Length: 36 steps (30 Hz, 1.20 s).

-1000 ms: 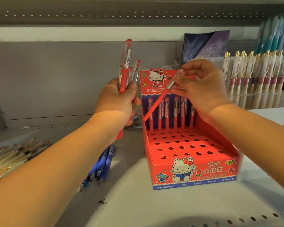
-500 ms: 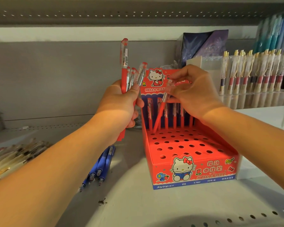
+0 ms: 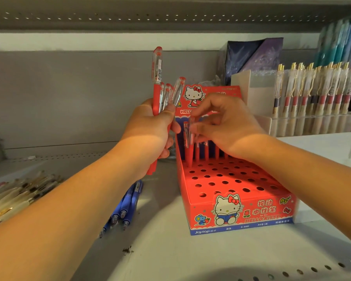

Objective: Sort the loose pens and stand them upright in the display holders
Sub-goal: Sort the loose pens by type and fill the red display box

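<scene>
- Your left hand [image 3: 150, 126] is just left of the box [image 3: 241, 211], its grip closed round a bunch [image 3: 157, 82] of red pens held upright, clear caps up.
- Your right hand [image 3: 227, 126] is over the back of the box, its grip pinched on the cap end of a pen [image 3: 189, 148].
- That pen stands nearly upright, its lower end in a hole at the left end of the box's back row.
- More red pens [image 3: 207, 153] stand in that back row; the holes in front of them are bare.
- Blue pens [image 3: 128, 203] lie on the shelf [image 3: 190, 256] left of the box, and cream pens [image 3: 14, 195] lie further left.
- A clear holder [image 3: 312, 122] of cream pens stands behind the box to its right.
</scene>
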Each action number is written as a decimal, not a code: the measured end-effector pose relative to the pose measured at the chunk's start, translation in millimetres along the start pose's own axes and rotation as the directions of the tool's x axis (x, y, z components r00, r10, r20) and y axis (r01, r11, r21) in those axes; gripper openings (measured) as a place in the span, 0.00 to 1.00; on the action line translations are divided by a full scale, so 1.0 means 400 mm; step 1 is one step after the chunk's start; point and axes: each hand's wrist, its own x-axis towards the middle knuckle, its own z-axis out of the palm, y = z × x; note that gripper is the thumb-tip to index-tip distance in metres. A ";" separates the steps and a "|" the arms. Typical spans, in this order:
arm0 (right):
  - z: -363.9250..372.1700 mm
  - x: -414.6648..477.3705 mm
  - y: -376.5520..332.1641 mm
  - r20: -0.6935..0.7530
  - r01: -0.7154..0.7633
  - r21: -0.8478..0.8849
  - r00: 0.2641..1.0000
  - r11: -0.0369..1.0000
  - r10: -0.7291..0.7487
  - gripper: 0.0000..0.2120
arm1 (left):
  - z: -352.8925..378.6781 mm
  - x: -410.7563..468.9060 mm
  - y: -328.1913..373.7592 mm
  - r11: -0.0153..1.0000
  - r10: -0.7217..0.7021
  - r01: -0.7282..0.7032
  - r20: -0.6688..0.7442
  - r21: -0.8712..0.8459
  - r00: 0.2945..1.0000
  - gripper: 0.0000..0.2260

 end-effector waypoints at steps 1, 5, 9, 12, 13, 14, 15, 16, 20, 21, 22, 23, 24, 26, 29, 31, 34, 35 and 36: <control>0.000 0.001 0.005 0.033 -0.018 -0.014 0.999 1.000 0.019 0.15 | 0.000 0.000 0.001 1.000 0.000 0.000 0.000 -0.003 1.000 0.07; -0.015 0.008 0.019 0.126 -0.006 -0.182 0.992 0.983 0.029 0.18 | 0.001 -0.001 0.001 1.000 -0.013 0.013 0.008 -0.024 1.000 0.07; -0.014 -0.002 0.017 0.233 -0.010 -0.265 0.970 0.964 0.073 0.17 | 0.003 -0.002 -0.003 0.998 -0.012 0.016 0.063 -0.056 0.998 0.07; -0.013 0.000 -0.001 0.160 0.039 -0.260 0.987 0.965 0.003 0.17 | 0.001 -0.007 -0.006 0.995 -0.015 0.029 0.138 -0.098 0.990 0.06; -0.014 0.003 -0.008 0.119 0.030 -0.191 0.993 0.981 -0.007 0.16 | 0.002 -0.009 -0.007 0.995 -0.014 0.031 0.172 -0.096 0.985 0.06; -0.016 0.006 -0.014 0.085 0.010 -0.086 0.996 0.996 -0.002 0.15 | 0.003 -0.012 -0.008 0.996 -0.010 0.029 0.209 -0.086 0.978 0.07; -0.017 0.008 -0.022 0.064 -0.022 0.050 0.998 0.998 0.019 0.14 | 0.004 -0.016 -0.009 0.997 -0.004 0.023 0.244 -0.074 0.970 0.07; -0.016 0.009 -0.029 0.062 -0.062 0.202 0.997 0.977 0.050 0.12 | 0.006 -0.018 -0.010 0.998 0.005 0.012 0.274 -0.059 0.962 0.07; -0.018 0.007 -0.037 0.039 -0.111 0.400 0.994 0.910 0.104 0.06 | 0.005 -0.023 -0.010 1.000 0.010 -0.004 0.317 -0.019 0.948 0.08; -0.020 0.007 -0.037 0.022 -0.108 0.395 0.994 0.912 0.108 0.05 | 0.005 -0.024 -0.010 1.000 -0.002 0.007 0.321 -0.015 0.947 0.08; -0.022 0.008 -0.039 0.006 -0.116 0.402 0.992 0.908 0.124 0.04 | 0.005 -0.025 -0.009 1.000 -0.012 0.016 0.325 -0.011 0.945 0.08; -0.023 0.009 -0.042 -0.013 -0.126 0.414 0.989 0.902 0.144 0.06 | 0.004 -0.025 -0.009 1.000 -0.016 0.017 0.329 -0.001 0.944 0.07; -0.024 0.010 -0.044 -0.035 -0.135 0.430 0.985 0.893 0.166 0.10 | 0.005 -0.024 -0.010 1.000 -0.016 0.010 0.330 0.021 0.944 0.07; -0.025 0.012 -0.048 -0.084 -0.141 0.476 0.975 0.868 0.205 0.14 | 0.004 -0.018 -0.013 0.995 -0.003 -0.028 0.321 0.092 0.947 0.06; -0.020 0.006 -0.052 -0.067 -0.153 0.532 0.973 0.833 0.221 0.16 | 0.001 -0.012 -0.018 0.982 0.023 -0.077 0.300 0.171 0.954 0.04; -0.022 0.001 -0.053 -0.053 -0.157 0.529 0.975 0.834 0.217 0.17 | 0.002 -0.013 -0.019 0.987 0.003 -0.052 0.308 0.153 0.951 0.04; -0.037 0.010 -0.051 -0.057 -0.183 0.561 0.964 0.807 0.258 0.16 | 0.004 -0.016 -0.017 0.993 -0.054 0.022 0.291 0.113 0.955 0.07; -0.044 0.015 -0.050 -0.074 -0.188 0.568 0.958 0.801 0.278 0.17 | 0.003 -0.015 -0.017 0.993 -0.062 0.033 0.271 0.112 0.961 0.07; -0.052 0.021 -0.049 -0.096 -0.191 0.561 0.952 0.805 0.292 0.17 | 0.002 -0.013 -0.017 0.993 -0.061 0.034 0.242 0.116 0.968 0.07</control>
